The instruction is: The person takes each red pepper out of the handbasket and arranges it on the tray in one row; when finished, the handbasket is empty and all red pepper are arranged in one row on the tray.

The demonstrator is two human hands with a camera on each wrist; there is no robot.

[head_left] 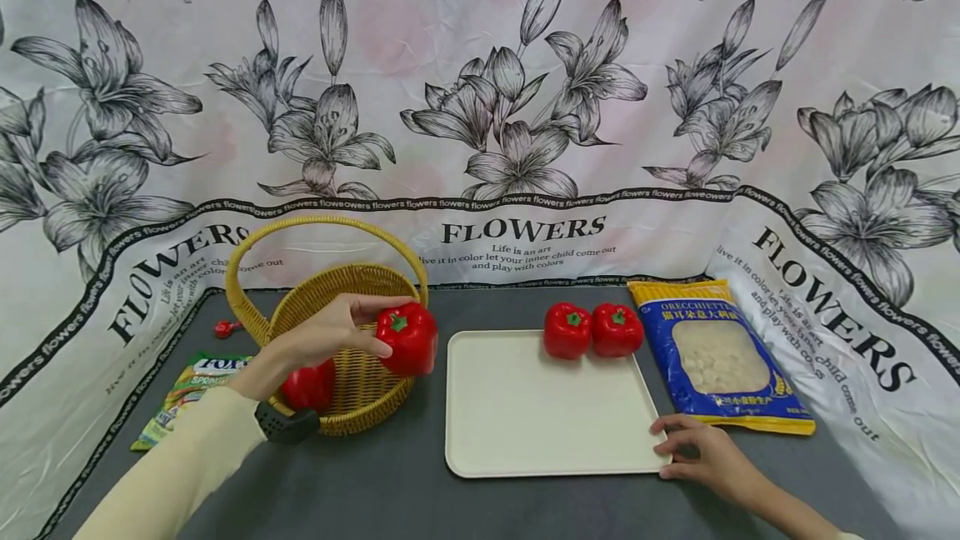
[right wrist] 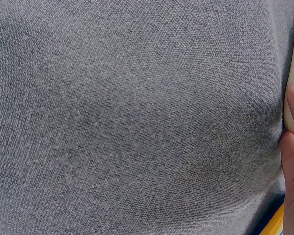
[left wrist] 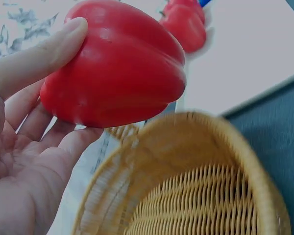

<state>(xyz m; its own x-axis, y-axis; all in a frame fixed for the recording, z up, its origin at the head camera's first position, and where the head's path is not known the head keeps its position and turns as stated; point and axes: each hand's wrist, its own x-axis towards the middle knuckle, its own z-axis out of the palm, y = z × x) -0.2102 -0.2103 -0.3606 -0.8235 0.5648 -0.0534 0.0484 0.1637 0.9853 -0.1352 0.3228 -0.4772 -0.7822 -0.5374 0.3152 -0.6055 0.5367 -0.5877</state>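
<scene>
My left hand (head_left: 341, 330) grips a red bell pepper (head_left: 408, 338) between thumb and fingers, up over the right side of a yellow wicker basket (head_left: 360, 419). In the left wrist view the same bell pepper (left wrist: 117, 63) is held above the basket's rim (left wrist: 186, 120). Another red bell pepper (head_left: 309, 387) lies in the basket, partly behind my wrist. Two red bell peppers (head_left: 567, 331) (head_left: 617, 330) sit side by side at the far right corner of a cream tray (head_left: 551, 415). My right hand (head_left: 701, 454) holds that tray's near right corner, fingers and thumb at its rim (right wrist: 293, 63).
A blue and yellow bag of orecchiette pasta (head_left: 720, 357) lies right of the tray. Left of the basket are a green candy bag (head_left: 187, 394), partly behind my arm, and a small red object (head_left: 225, 328). A flower-printed cloth (head_left: 517, 257) hangs behind the grey tabletop (head_left: 360, 490).
</scene>
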